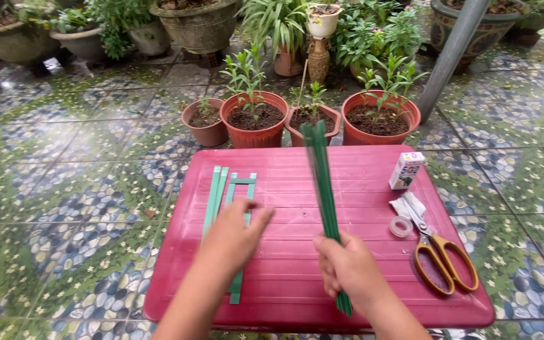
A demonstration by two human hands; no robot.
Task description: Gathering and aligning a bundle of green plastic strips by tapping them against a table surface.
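Hands are seen at the lower centre of the frame above a red plastic table (pixel 360 170). The right hand (pixel 347 267) is clenched around a bundle of green strips (pixel 323 189), held upright and slightly blurred. The left hand (pixel 234 236) is released, fingers spread, resting on flat green strips (pixel 221 189) laid on the table's left side. Orange-handled scissors (pixel 439 255), a small round lid (pixel 401 226) and a small white box (pixel 406 170) are noted at the right. Potted plants (pixel 254 116) are lined along the far edge, on tiled floor (pixel 83 182).
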